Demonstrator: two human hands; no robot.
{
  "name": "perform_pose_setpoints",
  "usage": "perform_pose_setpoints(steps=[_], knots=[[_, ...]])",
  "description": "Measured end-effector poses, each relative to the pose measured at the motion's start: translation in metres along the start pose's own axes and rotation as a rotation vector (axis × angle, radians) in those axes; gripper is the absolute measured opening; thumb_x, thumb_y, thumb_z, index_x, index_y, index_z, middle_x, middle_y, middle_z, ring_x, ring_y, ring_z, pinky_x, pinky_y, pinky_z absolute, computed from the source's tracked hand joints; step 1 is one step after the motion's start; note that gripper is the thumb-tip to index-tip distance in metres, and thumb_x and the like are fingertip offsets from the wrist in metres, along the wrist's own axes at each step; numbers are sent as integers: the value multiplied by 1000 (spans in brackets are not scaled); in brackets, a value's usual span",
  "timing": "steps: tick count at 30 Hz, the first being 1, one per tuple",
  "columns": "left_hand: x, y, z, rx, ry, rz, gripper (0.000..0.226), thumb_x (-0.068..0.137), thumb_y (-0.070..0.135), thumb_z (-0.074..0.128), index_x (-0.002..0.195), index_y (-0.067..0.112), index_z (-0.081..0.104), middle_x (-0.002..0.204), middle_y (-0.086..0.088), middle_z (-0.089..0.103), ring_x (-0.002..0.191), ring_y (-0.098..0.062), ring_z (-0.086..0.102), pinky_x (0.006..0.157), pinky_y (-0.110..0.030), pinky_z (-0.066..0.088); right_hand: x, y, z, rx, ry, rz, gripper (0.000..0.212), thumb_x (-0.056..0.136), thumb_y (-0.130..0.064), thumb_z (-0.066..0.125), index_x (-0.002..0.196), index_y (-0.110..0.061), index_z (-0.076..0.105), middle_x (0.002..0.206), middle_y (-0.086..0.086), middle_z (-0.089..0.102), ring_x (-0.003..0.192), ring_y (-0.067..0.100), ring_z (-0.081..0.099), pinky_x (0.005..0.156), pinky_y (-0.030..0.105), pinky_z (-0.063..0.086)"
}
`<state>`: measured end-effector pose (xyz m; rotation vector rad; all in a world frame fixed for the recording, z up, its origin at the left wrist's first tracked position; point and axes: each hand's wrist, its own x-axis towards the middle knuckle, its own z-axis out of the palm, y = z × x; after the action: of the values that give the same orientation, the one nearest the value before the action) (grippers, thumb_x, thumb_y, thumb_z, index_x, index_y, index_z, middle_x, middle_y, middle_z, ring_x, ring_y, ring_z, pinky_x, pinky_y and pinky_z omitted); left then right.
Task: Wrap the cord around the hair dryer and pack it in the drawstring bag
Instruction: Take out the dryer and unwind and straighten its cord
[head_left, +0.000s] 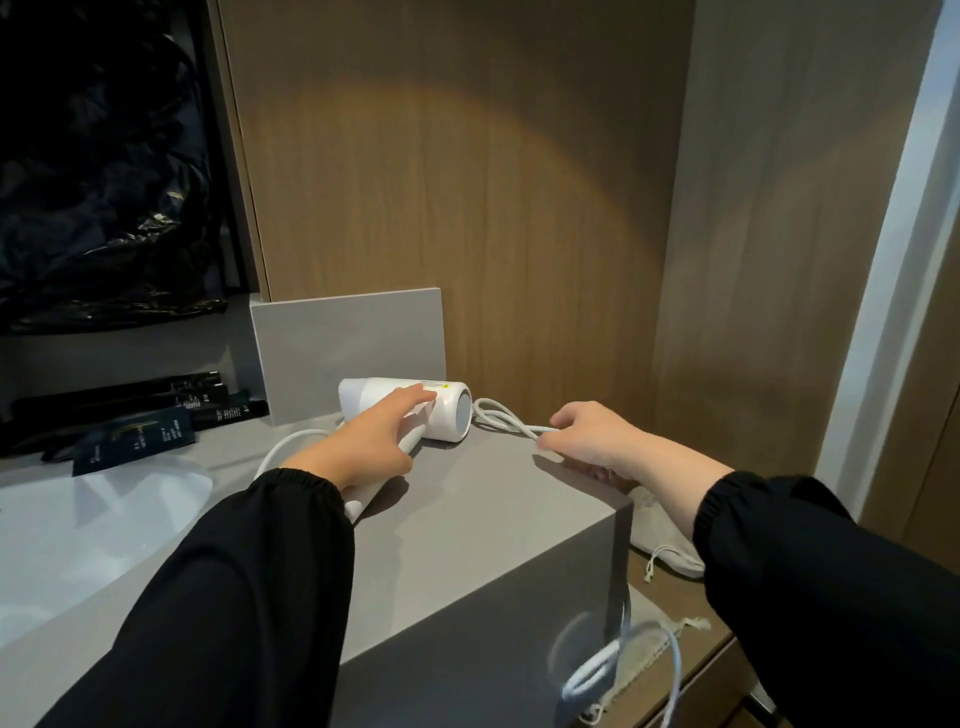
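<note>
Sink (78, 545) at left, black sachets (135, 436) behind; left hand (363, 447) flat, fingers straight, on hair dryer (460, 418); right hand (592, 441) pinching cord (498, 415)

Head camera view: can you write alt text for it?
A person's left hand rests on a white hair dryer lying on a grey counter, while the right hand pinches its cord. A pale drawstring bag lies lower, beyond the counter's right edge.

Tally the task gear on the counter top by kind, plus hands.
hair dryer: 1
cord: 1
hands: 2, with the left hand resting on the hair dryer and the right hand pinching the cord
Total: 4
</note>
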<state>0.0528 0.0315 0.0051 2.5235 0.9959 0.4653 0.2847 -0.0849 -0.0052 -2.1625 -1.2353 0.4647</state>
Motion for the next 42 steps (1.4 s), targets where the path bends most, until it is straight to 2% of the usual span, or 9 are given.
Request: perform_pose_setpoints(steps=[3,8,11,21,24,28,33,36,42], knots=[[0,3,0,27,2,30,79,81,-3,54,145,35,27,153,8,22,129,-23,35,97,-29,36,15,-13,12,-271,-13,-56,37,84,-45,61,107,-16,62,96,3,65,86,20,63,72,33,51],[1,7,-1,39,10,75,77,81,-5,55,144,32,31,154,9,21,135,-20,30,103,-28,32,31,-28,29,-442,142,-17,45,81,-60,59,74,-16,55,74,-1,59,66,19,56,55,28,40],[3,4,0,22,6,78,76,80,-5,55,143,31,32,154,10,21,136,-19,29,105,-28,31,31,-29,34,-515,239,-26,44,89,-54,55,70,-14,50,69,0,54,62,20,51,52,28,36],[8,0,4,18,8,47,77,79,-2,57,145,30,31,154,10,21,137,-21,29,108,-33,32,22,-3,19,-108,389,-135,42,100,-26,42,69,-9,64,61,6,57,55,21,52,51,26,37],[10,-2,6,91,84,7,74,78,4,60,143,26,33,148,1,28,132,-23,33,104,-35,37,18,7,4,-39,414,-116,38,100,-21,41,79,-5,69,77,14,67,67,21,59,61,27,44],[8,2,9,292,203,-133,65,78,21,66,136,20,36,125,-6,39,107,-27,48,82,-37,49,17,8,6,-36,226,-156,32,100,-31,42,102,-10,66,104,9,68,91,20,61,83,33,49],[7,7,8,276,108,-217,37,79,12,61,113,10,47,95,-5,53,84,-23,52,62,-27,38,33,-4,32,-167,52,-69,60,96,-42,49,143,-8,35,145,13,38,131,32,42,105,39,37],[8,5,7,247,82,-187,27,79,10,59,105,9,51,89,-6,56,82,-21,54,56,-24,36,46,-14,40,-195,52,-11,68,94,-43,52,146,-7,27,147,16,34,134,35,37,106,41,34],[13,-5,7,286,23,-206,27,78,7,52,104,10,54,96,-7,59,91,-25,57,71,-30,45,69,-32,46,-61,-29,73,63,97,-38,49,143,-1,29,141,15,45,125,32,47,94,33,39]])
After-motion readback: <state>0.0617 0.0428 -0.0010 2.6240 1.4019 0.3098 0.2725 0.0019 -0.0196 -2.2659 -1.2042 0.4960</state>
